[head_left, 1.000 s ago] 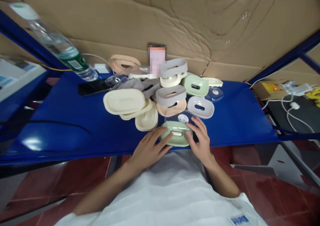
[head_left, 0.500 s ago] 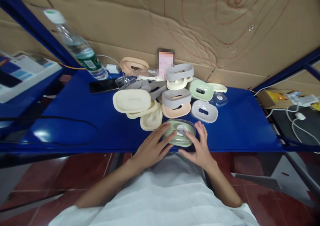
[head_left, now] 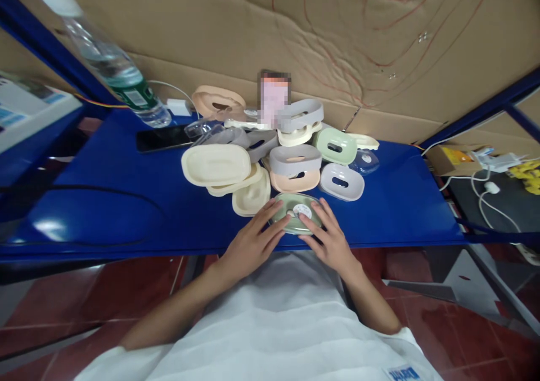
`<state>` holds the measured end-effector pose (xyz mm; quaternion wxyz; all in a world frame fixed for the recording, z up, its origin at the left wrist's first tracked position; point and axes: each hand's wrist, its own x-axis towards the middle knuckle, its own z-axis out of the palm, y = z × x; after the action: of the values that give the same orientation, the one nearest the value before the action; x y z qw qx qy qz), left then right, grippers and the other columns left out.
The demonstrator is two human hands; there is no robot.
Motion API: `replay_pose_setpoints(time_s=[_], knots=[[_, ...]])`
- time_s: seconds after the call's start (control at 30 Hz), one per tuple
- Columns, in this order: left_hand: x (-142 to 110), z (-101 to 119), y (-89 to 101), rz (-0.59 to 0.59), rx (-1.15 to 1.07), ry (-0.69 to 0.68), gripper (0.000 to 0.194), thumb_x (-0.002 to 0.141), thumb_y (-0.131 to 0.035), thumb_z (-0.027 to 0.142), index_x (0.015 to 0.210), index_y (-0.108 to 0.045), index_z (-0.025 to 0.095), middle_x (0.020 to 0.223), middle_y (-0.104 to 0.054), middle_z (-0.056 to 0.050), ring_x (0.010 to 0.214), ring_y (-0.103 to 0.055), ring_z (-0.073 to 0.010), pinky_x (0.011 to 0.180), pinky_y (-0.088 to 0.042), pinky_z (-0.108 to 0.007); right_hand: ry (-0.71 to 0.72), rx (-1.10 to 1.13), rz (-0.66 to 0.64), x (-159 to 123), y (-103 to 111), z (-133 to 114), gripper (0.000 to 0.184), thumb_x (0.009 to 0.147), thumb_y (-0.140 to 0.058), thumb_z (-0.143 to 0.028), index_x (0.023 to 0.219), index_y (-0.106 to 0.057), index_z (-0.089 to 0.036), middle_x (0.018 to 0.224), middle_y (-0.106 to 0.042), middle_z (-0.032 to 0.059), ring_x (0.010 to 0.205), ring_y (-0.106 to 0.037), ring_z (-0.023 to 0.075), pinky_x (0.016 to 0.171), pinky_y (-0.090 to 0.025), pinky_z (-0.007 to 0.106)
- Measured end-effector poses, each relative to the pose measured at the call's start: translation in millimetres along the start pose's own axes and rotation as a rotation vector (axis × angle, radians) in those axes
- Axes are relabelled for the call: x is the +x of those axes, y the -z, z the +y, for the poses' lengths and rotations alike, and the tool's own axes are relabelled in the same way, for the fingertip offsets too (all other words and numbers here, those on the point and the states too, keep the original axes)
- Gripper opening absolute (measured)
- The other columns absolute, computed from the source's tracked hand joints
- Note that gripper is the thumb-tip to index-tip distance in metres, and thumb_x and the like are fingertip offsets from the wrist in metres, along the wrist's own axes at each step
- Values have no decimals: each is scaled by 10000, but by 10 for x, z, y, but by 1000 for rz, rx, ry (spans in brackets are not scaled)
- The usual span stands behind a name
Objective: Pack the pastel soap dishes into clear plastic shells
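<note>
At the table's front edge sits a green soap box with a clear lid and a round white sticker on top. My left hand grips its left side, with fingertips on the lid. From the right, my right hand grips the same box, fingers bent over its lid and side. Just behind it lie a peach soap dish, a grey frame and a white dish. To the left are cream dishes, partly stacked. A green dish lies further back on the right.
A water bottle and a black phone are at the back left of the blue table. A blurred-out pink screen leans on the cardboard wall. A clear lid lies right of the pile.
My right hand has closed in on the soap box, its fingers now against the lid and side. My left hand stays on the box. The whole view has shifted slightly.
</note>
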<state>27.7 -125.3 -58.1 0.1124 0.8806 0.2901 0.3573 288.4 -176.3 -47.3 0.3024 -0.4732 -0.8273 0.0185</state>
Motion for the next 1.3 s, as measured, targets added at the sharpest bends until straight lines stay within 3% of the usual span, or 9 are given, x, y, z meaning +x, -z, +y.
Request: replay_pose_setpoints(time_s=[0.13, 0.33, 0.53, 0.63, 0.73, 0.9, 1.0, 1.1, 1.3], knots=[[-10, 29, 40, -44, -11, 6, 497, 1086, -609, 213, 1576, -530, 237, 1681, -494, -169, 1554, -517, -302, 1214, -555, -469, -2, 13, -78, -118, 309, 104, 708, 1027, -730, -271, 1671, -453, -364, 1717, -463, 107, 1649, -342, 363, 1263, -478, 639], [17, 47, 80, -168, -17, -62, 335, 1100, -591, 262, 1425, -670, 230, 1542, -653, -125, 1375, -681, -257, 1146, -604, -433, -318, -153, 20, -878, 976, 411, 601, 1032, -716, -322, 1600, -552, -424, 1658, -538, 66, 1562, -487, 372, 1229, -498, 666], [71, 41, 40, -224, 22, -133, 272, 1093, -600, 267, 1310, -747, 191, 1368, -747, -133, 1296, -711, -290, 1107, -606, -477, -556, -480, 200, -1279, 1266, 1104, 576, 1071, -601, -512, 1571, -613, -227, 1641, -545, 191, 1535, -500, 420, 1245, -428, 682], [74, 40, 38, -229, -1, -117, 267, 1096, -601, 282, 1303, -754, 212, 1378, -743, -121, 1299, -706, -277, 1112, -598, -466, -629, -603, 232, -1033, 1185, 1313, 632, 1074, -566, -553, 1579, -596, -176, 1665, -496, 243, 1546, -462, 464, 1222, -396, 730], [66, 31, 41, -220, -12, -120, 249, 1099, -596, 281, 1274, -759, 210, 1387, -740, -114, 1301, -704, -270, 1118, -593, -463, -627, -647, 301, -571, 945, 1164, 663, 1080, -554, -553, 1622, -531, -173, 1712, -424, 250, 1578, -401, 479, 1201, -381, 743], [59, 18, 53, -239, -23, -107, 248, 1088, -616, 279, 1284, -752, 208, 1401, -731, -124, 1325, -690, -277, 1125, -591, -476, -298, -349, -11, 56, 457, 627, 556, 1109, -539, -457, 1620, -519, -241, 1607, -599, 140, 1507, -535, 327, 1273, -365, 552], [53, 41, 66, -224, -38, -107, 249, 1070, -638, 258, 1291, -747, 220, 1410, -725, -123, 1328, -687, -268, 1123, -589, -454, -309, -328, -11, 118, 305, 557, 466, 1109, -541, -426, 1536, -611, -255, 1545, -658, 115, 1477, -563, 316, 1286, -335, 546], [44, 72, 88, -87, 40, -82, 274, 1041, -660, 210, 1302, -737, 242, 1415, -728, -111, 1307, -699, -265, 1198, -516, -494, -368, -353, 48, 42, 265, 628, 447, 1108, -534, -424, 1503, -635, -243, 1516, -674, 124, 1454, -577, 320, 1284, -331, 563], [-10, -105, 267, 193, 398, 228, 538, 984, -735, 255, 1508, -614, 283, 1555, -630, -159, 1401, -629, -376, 1283, -301, -667, -353, -365, 47, 2, 230, 665, 459, 1114, -525, -423, 1526, -599, -235, 1523, -656, 141, 1470, -555, 324, 1291, -297, 578]])
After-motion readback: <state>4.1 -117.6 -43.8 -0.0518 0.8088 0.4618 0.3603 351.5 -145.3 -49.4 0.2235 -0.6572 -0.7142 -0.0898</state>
